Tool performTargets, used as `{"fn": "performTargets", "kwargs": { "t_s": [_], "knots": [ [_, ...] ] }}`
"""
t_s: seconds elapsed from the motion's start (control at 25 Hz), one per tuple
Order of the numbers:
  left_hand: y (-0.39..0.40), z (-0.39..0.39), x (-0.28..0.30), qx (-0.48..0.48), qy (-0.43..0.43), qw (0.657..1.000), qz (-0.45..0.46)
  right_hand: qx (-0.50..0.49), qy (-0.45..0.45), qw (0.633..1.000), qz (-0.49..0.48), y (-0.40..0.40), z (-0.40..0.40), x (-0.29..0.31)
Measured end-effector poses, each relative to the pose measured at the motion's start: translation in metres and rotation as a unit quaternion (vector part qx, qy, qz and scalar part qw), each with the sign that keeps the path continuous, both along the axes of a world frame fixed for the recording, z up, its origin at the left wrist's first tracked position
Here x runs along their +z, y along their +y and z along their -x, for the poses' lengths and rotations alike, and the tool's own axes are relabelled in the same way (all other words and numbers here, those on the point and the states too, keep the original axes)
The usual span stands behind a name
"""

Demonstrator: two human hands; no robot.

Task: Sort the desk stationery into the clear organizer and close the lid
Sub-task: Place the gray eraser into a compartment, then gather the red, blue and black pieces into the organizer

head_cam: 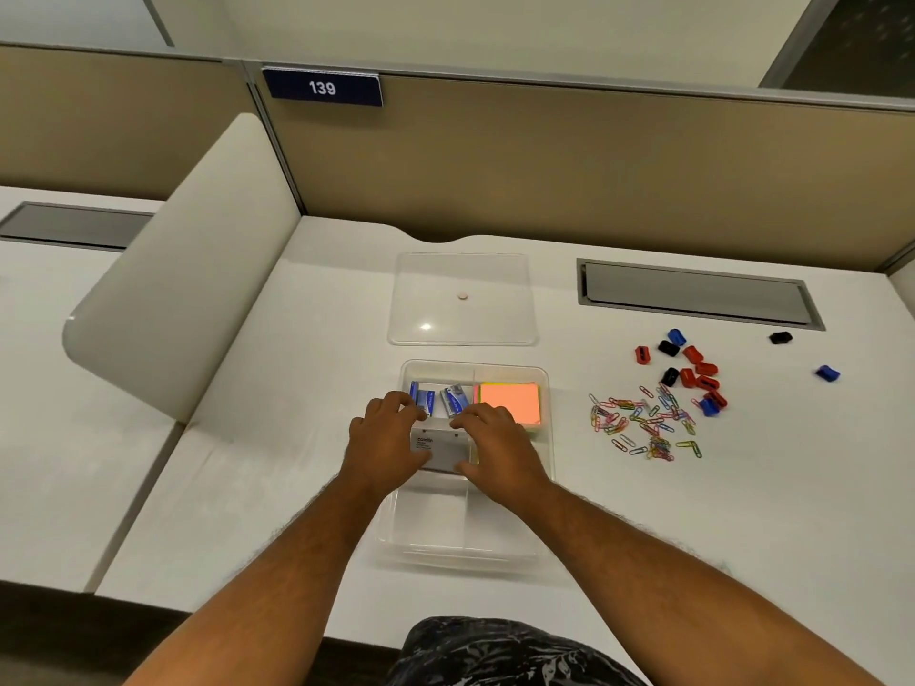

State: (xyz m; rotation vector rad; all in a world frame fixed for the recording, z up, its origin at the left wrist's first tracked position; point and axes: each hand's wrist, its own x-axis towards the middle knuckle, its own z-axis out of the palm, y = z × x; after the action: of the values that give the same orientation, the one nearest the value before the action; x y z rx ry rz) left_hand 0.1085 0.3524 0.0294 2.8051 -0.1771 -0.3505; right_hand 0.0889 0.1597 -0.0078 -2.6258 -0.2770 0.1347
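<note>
Left hand (383, 440) and right hand (497, 448) flank a white box (442, 452) over the clear organizer (544, 383), curled fingers gripping its short ends; its long axis runs hand to hand. Paper clips (643, 423) and sharpeners (693, 371) lie right of the organizer, nearer the right hand.

The clear organizer (542, 388) sits at the centre of the frame on the desk (247, 487), with its lid (463, 299) lying flat on the desk just above it, apart from it. In the organizer's upper left compartment lie small staple boxes (445, 399); the upper right compartment holds a pad of sticky notes (510, 402). Both hands are over the organizer's middle, the left hand (383, 443) and right hand (500, 450) on either side of a small box (444, 450). Right of the organizer, paper clips (643, 423) are scattered on the desk, and above and right of them lie sharpeners (693, 371), two of them well apart toward the right edge. A number plate (323, 87) hangs on the partition at upper left.
</note>
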Motion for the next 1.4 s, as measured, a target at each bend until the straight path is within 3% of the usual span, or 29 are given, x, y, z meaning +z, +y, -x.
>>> {"fn": "performTargets", "kwargs": {
  "t_s": [0.4,0.68,0.92,1.2,1.4],
  "knots": [
    [-0.091,-0.013,-0.001,-0.044,-0.038,0.996,0.068,-0.099,-0.032,0.989,-0.101,-0.092,0.005,0.005],
    [-0.236,-0.032,0.001,-0.14,-0.05,0.984,0.099,-0.21,-0.02,0.974,-0.08,-0.22,0.003,0.008],
    [-0.348,-0.049,-0.023,-0.17,-0.001,0.977,0.13,-0.281,0.007,0.957,-0.069,-0.324,0.003,-0.003],
    [-0.439,-0.08,-0.05,-0.099,0.034,0.99,0.092,-0.333,0.106,0.937,0.004,-0.391,-0.028,-0.023],
    [-0.465,-0.101,-0.066,-0.171,0.031,0.985,0.018,-0.311,0.088,0.946,0.02,-0.396,-0.045,-0.037]
  ]
}}
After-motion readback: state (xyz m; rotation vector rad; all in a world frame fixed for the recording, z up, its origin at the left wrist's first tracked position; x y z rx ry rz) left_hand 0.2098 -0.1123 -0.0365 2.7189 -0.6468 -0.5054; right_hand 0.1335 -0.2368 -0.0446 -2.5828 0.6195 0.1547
